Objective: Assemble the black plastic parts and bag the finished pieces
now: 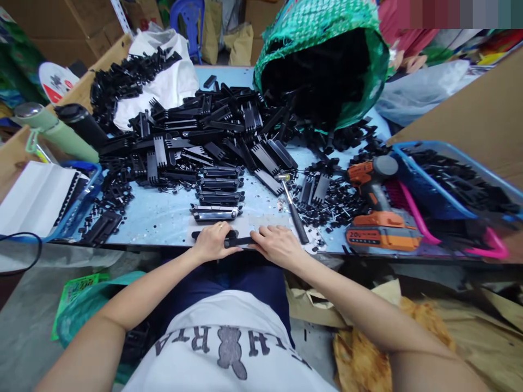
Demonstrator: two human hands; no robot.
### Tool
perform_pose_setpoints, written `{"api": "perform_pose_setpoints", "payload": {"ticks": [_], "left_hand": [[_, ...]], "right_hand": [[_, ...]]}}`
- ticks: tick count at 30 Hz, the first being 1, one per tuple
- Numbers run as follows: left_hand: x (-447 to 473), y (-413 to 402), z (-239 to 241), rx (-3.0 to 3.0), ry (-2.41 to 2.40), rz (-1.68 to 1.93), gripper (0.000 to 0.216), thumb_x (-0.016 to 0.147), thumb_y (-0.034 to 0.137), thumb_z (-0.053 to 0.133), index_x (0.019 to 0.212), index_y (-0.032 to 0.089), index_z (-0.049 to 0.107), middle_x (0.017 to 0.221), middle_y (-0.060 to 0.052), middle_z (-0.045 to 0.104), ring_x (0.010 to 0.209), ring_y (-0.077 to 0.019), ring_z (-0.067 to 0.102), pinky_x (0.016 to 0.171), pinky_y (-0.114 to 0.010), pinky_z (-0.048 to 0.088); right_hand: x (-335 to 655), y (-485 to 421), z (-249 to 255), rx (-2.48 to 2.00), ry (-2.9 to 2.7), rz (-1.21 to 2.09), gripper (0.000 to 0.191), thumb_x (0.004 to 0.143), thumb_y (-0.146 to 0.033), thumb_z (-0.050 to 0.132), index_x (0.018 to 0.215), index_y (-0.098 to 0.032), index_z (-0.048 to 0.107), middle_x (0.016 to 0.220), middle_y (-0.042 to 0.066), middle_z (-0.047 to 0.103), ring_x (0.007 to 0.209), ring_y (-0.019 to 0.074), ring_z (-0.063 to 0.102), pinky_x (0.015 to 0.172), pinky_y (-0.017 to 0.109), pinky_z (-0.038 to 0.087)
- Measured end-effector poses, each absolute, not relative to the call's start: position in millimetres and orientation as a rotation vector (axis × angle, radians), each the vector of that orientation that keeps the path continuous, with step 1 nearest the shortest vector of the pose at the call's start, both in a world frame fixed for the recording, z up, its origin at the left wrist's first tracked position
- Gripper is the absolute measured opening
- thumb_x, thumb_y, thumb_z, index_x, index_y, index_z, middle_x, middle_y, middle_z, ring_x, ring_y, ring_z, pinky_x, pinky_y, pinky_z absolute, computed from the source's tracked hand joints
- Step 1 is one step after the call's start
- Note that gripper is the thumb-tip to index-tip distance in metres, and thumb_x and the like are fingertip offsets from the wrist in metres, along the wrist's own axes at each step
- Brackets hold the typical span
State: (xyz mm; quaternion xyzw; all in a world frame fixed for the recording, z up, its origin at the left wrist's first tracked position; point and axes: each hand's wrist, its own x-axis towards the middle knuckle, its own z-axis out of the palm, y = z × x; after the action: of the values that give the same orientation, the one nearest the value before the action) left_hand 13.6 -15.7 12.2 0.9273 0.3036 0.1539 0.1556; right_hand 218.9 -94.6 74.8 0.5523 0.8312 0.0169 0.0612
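Observation:
My left hand (213,240) and my right hand (277,245) both grip one long black plastic part (237,240) at the near edge of the blue table (163,218). The part lies flat between the hands, over a pale pad (261,222). Just beyond it sits a row of stacked black parts (217,191). A hammer (293,208) lies to the right of my right hand. Farther back spreads a large heap of black comb-like parts (212,128).
An orange cordless drill (376,209) lies at the right beside small black pieces (339,204). A blue basket (453,182) of parts stands far right, a green sack (322,60) at the back, bottles (57,133) and a blue tray (77,207) at the left.

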Motion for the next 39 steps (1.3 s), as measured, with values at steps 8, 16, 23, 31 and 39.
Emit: {"api": "perform_pose_setpoints", "payload": {"ticks": [8, 16, 23, 31, 39], "left_hand": [[15, -24, 20, 2.688, 0.803, 0.481, 0.068, 0.070, 0.070, 0.052, 0.107, 0.014, 0.052, 0.104, -0.012, 0.059, 0.100, -0.0261, 0.054, 0.084, -0.038, 0.044], [-44, 89, 21, 2.322, 1.954, 0.627, 0.029, 0.086, 0.020, 0.039, 0.109, 0.012, 0.055, 0.107, -0.016, 0.056, 0.103, -0.0277, 0.050, 0.088, -0.039, 0.040], [-69, 100, 15, 2.387, 1.826, 0.583, 0.029, 0.085, 0.019, 0.040, 0.101, 0.011, 0.062, 0.095, -0.014, 0.058, 0.092, -0.0247, 0.054, 0.084, -0.036, 0.043], [-59, 13, 42, 2.403, 1.290, 0.679, 0.026, 0.090, 0.024, 0.037, 0.095, 0.016, 0.062, 0.088, -0.007, 0.058, 0.084, -0.0177, 0.057, 0.079, -0.030, 0.046], [-45, 2, 47, 2.654, 1.223, 0.346, 0.027, 0.086, 0.007, 0.035, 0.086, 0.014, 0.061, 0.084, -0.009, 0.053, 0.081, -0.0196, 0.051, 0.074, -0.031, 0.045]], "right_hand": [[240, -81, 58, 1.630, 2.635, 0.070, 0.031, 0.090, -0.045, 0.044, 0.088, -0.018, 0.059, 0.080, 0.006, 0.061, 0.073, 0.0182, 0.055, 0.063, 0.029, 0.028], [254, -85, 16, 1.745, 2.801, -0.027, 0.035, 0.089, -0.048, 0.045, 0.091, -0.018, 0.061, 0.087, 0.007, 0.064, 0.084, 0.0199, 0.055, 0.074, 0.031, 0.033], [295, -47, 43, 2.456, 2.334, 0.153, 0.033, 0.093, -0.036, 0.037, 0.108, -0.016, 0.059, 0.102, 0.010, 0.064, 0.095, 0.0222, 0.054, 0.081, 0.031, 0.039], [347, 24, 31, 2.329, 1.849, 0.029, 0.028, 0.087, -0.018, 0.042, 0.111, -0.013, 0.055, 0.102, 0.014, 0.063, 0.094, 0.0231, 0.057, 0.075, 0.030, 0.042], [361, 29, 31, 2.146, 1.954, 0.047, 0.024, 0.088, -0.021, 0.041, 0.104, -0.013, 0.057, 0.099, 0.014, 0.062, 0.092, 0.0238, 0.059, 0.071, 0.030, 0.044]]}}
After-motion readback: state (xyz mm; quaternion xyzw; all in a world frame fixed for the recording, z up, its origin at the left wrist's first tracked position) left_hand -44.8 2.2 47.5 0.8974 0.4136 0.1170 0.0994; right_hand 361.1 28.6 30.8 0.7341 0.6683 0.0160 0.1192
